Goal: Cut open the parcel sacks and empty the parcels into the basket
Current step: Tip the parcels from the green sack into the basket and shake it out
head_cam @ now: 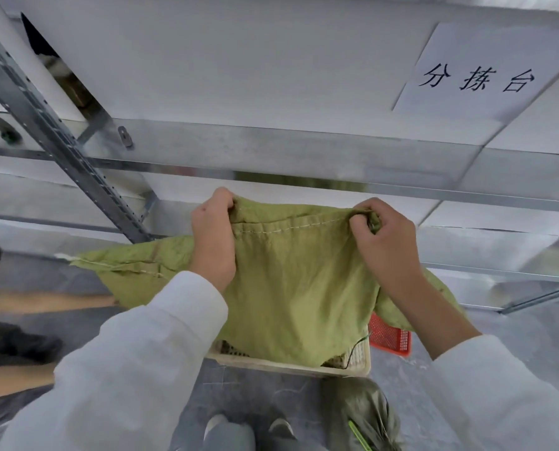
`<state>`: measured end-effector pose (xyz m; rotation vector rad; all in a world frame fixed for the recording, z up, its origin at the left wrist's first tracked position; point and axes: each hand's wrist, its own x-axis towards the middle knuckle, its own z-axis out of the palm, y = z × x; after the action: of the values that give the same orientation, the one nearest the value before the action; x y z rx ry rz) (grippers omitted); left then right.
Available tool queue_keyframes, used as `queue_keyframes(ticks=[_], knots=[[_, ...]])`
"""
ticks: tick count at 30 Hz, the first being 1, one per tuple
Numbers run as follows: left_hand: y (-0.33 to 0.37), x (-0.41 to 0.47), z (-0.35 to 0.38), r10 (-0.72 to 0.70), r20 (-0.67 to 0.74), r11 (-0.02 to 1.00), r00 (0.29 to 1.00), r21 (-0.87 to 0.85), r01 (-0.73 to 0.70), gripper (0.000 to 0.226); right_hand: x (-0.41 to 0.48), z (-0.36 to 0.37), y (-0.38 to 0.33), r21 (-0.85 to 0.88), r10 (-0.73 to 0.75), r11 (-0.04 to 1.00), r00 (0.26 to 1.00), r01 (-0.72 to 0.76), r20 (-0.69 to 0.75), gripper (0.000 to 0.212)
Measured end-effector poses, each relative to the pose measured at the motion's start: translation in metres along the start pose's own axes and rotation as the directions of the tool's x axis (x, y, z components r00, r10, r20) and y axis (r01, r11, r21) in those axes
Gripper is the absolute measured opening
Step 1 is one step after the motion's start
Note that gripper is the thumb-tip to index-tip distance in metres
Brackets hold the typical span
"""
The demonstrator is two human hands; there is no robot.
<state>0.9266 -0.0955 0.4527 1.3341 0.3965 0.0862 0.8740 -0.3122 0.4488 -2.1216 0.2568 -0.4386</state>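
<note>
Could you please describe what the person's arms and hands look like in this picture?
The left hand and the right hand are bare, with no gloves, rings or watch visible. Each arm wears a loose, plain white long sleeve. The left sleeve reaches the wrist; the right sleeve ends partway up the forearm.

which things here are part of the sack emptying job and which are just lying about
In the job: green sack, gripped by left hand and right hand; cream basket under it; dark sack by the feet, likely next.
Lying about: red basket; sign; rack.
</note>
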Motion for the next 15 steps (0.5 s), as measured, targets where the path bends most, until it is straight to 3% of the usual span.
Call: queue_keyframes(ticks=[2,4,5,7,11,15], knots=[[-0.008,-0.003,0.005,-0.101,0.047,0.957,0.994,0.276,0.084,0.022,0.002,0.004,0.006,-0.126,0.083,0.99,0.988,-0.066,0.132,0.015],[-0.022,-0.014,0.009,-0.268,0.076,0.806,0.96,0.564,0.18,0.026,0.0,0.01,0.012,-0.241,0.142,0.968,0.944,-0.069,0.298,0.015],[-0.031,-0.021,0.011,-0.334,0.071,0.749,0.94,0.626,0.219,0.025,-0.002,0.012,0.013,-0.253,0.143,0.966,0.935,-0.06,0.325,0.016],[-0.038,-0.027,0.009,-0.343,0.035,0.767,0.939,0.588,0.258,0.024,-0.004,0.011,0.01,-0.203,0.107,0.978,0.959,-0.054,0.263,0.016],[0.0,-0.003,0.002,-0.207,0.037,0.965,0.978,0.172,0.198,0.025,-0.001,-0.007,-0.007,0.039,0.057,0.998,0.997,-0.054,-0.058,0.02],[0.033,0.004,0.015,-0.034,0.068,0.995,0.997,0.1,0.027,0.014,-0.006,-0.015,-0.025,0.141,0.015,0.99,0.988,0.006,-0.152,0.026]])
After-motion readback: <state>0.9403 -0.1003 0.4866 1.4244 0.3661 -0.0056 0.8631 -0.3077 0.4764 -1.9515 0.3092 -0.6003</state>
